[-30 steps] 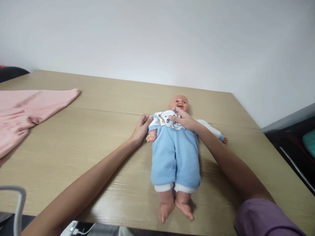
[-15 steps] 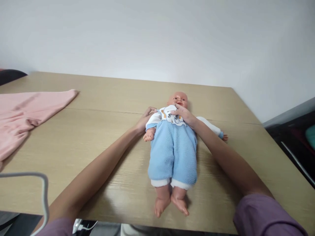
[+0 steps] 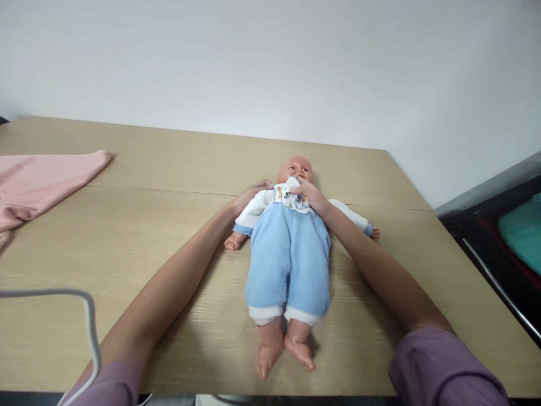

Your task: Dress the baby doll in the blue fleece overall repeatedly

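Note:
A baby doll point(image 3: 288, 259) in a blue fleece romper with a white top lies on its back on the wooden table point(image 3: 169, 169), head away from me. My left hand point(image 3: 250, 194) grips the garment at the doll's left-side shoulder, fingers curled over the white sleeve. My right hand point(image 3: 307, 194) pinches the white collar just under the doll's chin. Both doll arms lie out to the sides and the bare feet point toward me.
A pink cloth point(image 3: 38, 183) lies at the table's left edge. A white cable point(image 3: 80, 316) loops in at the lower left. To the right of the table are dark furniture and a teal item point(image 3: 522, 231). A white wall stands behind.
The doll's left-side arm has come down and out from bent over the chest to lying on the table. My left hand moved up onto the shoulder; the view shifted right.

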Demonstrator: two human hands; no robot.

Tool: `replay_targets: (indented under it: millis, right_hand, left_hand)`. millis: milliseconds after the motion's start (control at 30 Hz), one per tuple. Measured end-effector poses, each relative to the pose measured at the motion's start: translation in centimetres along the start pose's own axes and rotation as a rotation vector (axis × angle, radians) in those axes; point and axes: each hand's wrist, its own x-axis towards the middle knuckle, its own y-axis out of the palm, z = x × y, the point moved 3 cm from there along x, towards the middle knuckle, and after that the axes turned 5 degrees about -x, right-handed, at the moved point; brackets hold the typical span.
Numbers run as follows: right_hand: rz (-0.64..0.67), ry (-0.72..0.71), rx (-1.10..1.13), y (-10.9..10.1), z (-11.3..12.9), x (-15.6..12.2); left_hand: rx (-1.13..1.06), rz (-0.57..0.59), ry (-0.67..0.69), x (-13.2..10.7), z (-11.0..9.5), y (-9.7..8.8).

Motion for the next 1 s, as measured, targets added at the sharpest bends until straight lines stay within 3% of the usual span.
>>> replay_targets:
  millis: [100,333,467,567,733,867,933,1000]
  right_hand:
    - [0.057,0.024,-0.073,-0.5,1.4,-0.6]
    - [0.189,-0.009,-0.800,-3.8,6.7,-2.9]
    - [0.295,0.037,-0.954,-4.7,7.8,-4.1]
    - [0.315,0.077,-0.992,-5.3,7.6,-4.2]
    - [0.192,0.020,-0.939,-6.4,6.6,-4.8]
    - [-0.052,-0.134,-0.944,-7.5,5.3,-7.5]
    - [-0.156,-0.216,-1.005,-8.4,4.2,-9.7]
    - [-0.180,-0.247,-1.100,-9.5,2.9,-12.3]
  left_hand:
    - [-0.049,0.053,-0.017,-0.7,0.4,-0.3]
    - [-0.008,0.164,-0.024,1.7,0.4,-0.2]
    - [0.052,0.225,-0.018,2.5,0.2,0.2]
    - [0.127,0.189,-0.011,1.9,-0.1,-0.3]
    - [0.417,-0.027,-0.016,0.6,-1.3,-2.5]
    - [0.525,-0.198,0.048,-0.2,-3.0,-3.5]
    - [0.591,-0.241,0.180,-0.9,-4.6,-2.5]
    - [0.676,-0.195,0.363,-1.8,-6.1,0.1]
